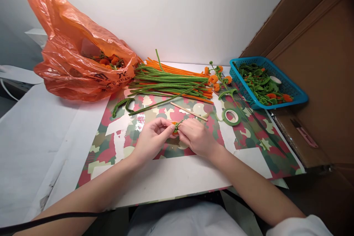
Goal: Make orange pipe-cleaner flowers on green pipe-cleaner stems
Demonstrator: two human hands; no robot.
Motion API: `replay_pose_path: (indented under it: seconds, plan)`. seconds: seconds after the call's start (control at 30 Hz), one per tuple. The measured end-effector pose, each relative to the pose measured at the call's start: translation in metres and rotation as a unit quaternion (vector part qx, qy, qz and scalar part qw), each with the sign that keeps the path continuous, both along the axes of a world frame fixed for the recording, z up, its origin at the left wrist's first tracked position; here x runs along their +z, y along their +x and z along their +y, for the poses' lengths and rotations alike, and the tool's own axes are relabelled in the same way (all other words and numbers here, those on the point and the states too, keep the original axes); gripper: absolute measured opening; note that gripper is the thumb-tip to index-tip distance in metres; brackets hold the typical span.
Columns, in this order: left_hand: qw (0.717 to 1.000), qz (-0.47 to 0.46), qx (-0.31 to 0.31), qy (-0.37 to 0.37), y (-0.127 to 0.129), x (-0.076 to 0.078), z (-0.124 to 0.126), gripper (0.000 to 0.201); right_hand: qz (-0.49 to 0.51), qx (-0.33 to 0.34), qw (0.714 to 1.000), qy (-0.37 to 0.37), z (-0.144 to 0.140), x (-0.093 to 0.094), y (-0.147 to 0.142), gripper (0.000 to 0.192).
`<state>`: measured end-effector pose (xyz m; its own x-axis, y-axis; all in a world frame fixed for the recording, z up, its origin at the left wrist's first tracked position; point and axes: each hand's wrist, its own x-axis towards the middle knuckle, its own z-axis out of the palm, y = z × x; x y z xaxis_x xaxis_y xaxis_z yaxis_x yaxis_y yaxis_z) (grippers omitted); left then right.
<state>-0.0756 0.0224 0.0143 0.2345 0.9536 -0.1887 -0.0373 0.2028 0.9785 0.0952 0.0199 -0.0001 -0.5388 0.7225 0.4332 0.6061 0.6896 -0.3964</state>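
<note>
- Right in the middle, a small fuzzy orange pompom [174,128] with a thin green stem poking up out of it sits pinched between both hands, just above the camouflage-print mat [249,143].
- The left hand [153,135] curls in from the left, thumb and fingertips closed on the orange tuft.
- The right hand [195,136] meets it from the other side, fingers clamped on the same piece, knuckles up; the two hands are touching around it.
- Just beyond the hands lies a slim pale wooden stick [188,111], straight and smooth, angled across the mat.
- To its right, a flat roll of green tape [231,116], ring-shaped, with a loose tail trailing off to the left.
- Further back, a long bundle of green pipe cleaners [168,81], fuzzy and wiry, stacked over orange pipe cleaners [177,70]; one green strand curls into a hook at the left end.
- Beside the bundle's right end, a finished sprig [217,77] of round orange puffs on green stems.
- Far right, a blue plastic basket [297,96] with a mesh wall, heaped with green curls and orange bits.
- Far left, a crinkled, glossy orange plastic bag [69,55], its mouth open on more orange puffs inside.
- A brown cardboard panel [318,44] leans along the right side.
</note>
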Motion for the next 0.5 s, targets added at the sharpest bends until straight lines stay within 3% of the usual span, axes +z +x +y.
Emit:
replay_pose_path:
  seconds: [0.27,0.4,0.5]
  plan:
    - [0.991,0.040,-0.027,0.128,-0.003,-0.002,0.000,0.019,0.171,-0.013,0.977,-0.123,0.002,0.010,0.012,0.015]
    - [0.990,0.017,-0.067,0.121,-0.003,-0.004,0.000,0.016,0.215,0.013,0.971,-0.107,0.004,0.011,0.012,0.013]
    - [0.992,-0.028,-0.073,0.095,-0.002,-0.004,0.000,0.021,0.240,-0.014,0.964,-0.115,0.003,0.013,0.009,0.011]
